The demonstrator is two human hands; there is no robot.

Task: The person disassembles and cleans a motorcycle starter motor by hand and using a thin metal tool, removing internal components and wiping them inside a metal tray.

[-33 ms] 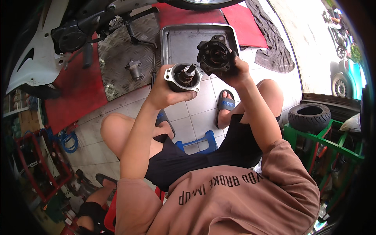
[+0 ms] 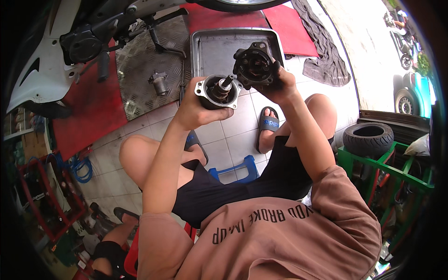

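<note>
My left hand (image 2: pixel 198 113) is wrapped round an electric motor (image 2: pixel 207 96), thumb along its near side. The motor's pale metal flange has bolt ears, and a splined shaft sticks up from its open end. In my right hand (image 2: pixel 285 87) is a round, black, greasy end cover (image 2: pixel 255 69) with bolt ears, its hollow inner side facing me. The fingers on it are partly hidden behind it. Motor and cover are held side by side, very close; I cannot tell whether their rims touch. Both are above the near end of a metal tray (image 2: pixel 195 51).
A smaller metal motor (image 2: pixel 160 85) lies on a checker plate (image 2: pixel 135 95) at the left. Above it stands a motorbike (image 2: pixel 88 44). Red mats (image 2: pixel 88 116), a dark cloth (image 2: pixel 326 60), a tyre (image 2: pixel 368 140) on a green rack (image 2: pixel 396 169) and a blue stool (image 2: pixel 249 169) surround me. Another person's leg (image 2: pixel 112 235) shows lower left.
</note>
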